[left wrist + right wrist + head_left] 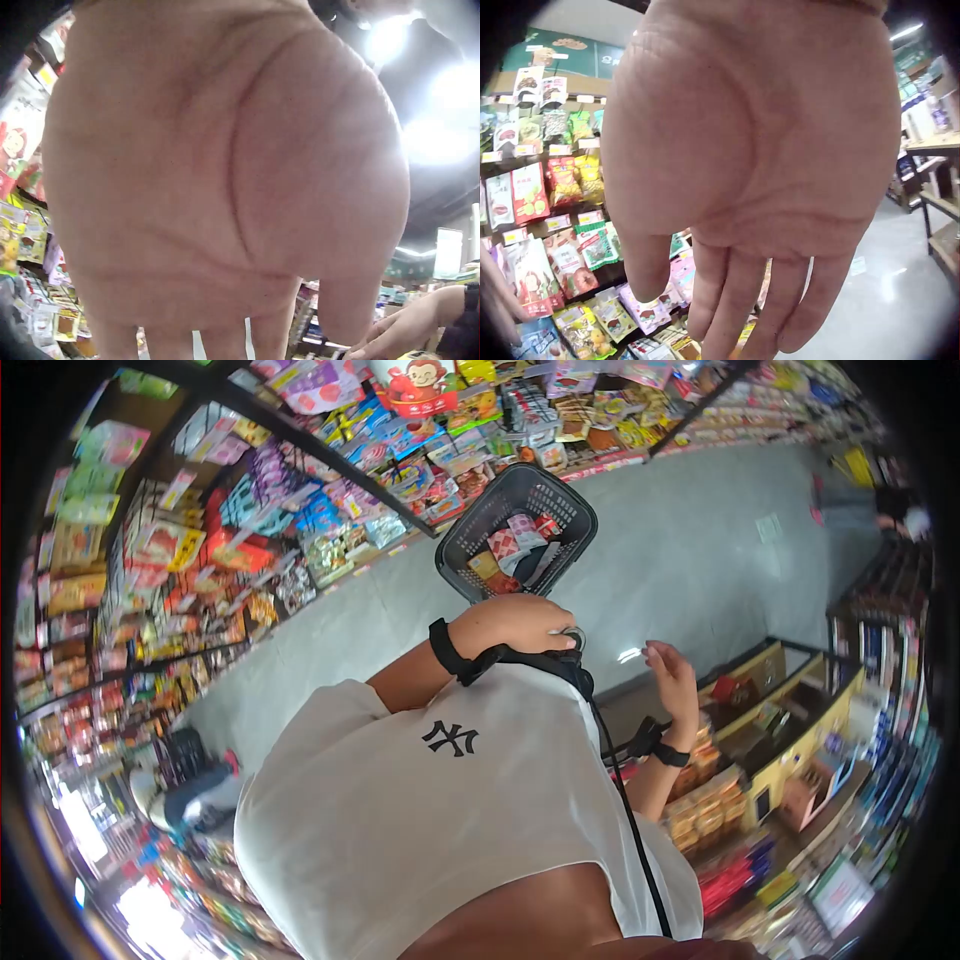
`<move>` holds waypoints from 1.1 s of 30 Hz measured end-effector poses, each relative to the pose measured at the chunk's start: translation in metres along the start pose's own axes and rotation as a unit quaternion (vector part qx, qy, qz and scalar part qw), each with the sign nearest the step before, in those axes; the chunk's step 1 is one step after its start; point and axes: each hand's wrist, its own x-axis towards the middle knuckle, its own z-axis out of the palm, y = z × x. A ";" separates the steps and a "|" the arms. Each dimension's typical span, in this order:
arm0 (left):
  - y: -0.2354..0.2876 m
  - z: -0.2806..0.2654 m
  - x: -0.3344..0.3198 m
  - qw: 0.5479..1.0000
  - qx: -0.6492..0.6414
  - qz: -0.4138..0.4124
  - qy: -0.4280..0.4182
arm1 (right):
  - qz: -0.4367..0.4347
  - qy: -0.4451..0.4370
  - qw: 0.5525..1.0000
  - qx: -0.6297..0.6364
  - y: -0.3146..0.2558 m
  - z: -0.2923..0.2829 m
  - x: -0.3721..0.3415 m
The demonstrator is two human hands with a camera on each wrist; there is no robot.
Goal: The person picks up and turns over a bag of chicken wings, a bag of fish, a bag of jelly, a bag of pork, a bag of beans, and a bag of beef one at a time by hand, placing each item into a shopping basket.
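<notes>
In the head view, the left hand (515, 622) is in front of the white shirt, its fingers beside a metal ring (573, 638) and a black strap; whether they touch the ring is unclear. The left wrist view shows its palm (225, 172) with straight fingers, tips out of frame. To its right in the head view, the right hand (675, 682) is raised, holding nothing. Its palm (750, 135) faces the right wrist camera, fingers loosely extended. Beyond the left hand stands a dark basket (461, 540) with several packets (503, 544) inside.
Shelves of packaged snacks (400, 450) run along the left and top of the head view. Grey floor (680, 540) lies past the basket. Wooden display units (775, 725) stand at the right. A person (200, 795) is at the lower left, another (855, 505) at the upper right.
</notes>
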 end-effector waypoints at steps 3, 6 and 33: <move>0.024 -0.004 0.007 0.996 -0.030 -0.084 -0.006 | -0.054 -0.043 0.995 -0.078 -0.033 -0.027 0.057; 0.039 0.000 0.010 0.986 -0.121 -0.109 0.022 | -0.113 -0.134 0.976 -0.130 -0.050 -0.036 0.111; -0.160 0.155 0.095 0.694 -0.455 -0.361 0.426 | -0.167 -0.514 0.633 -0.554 0.234 0.371 0.545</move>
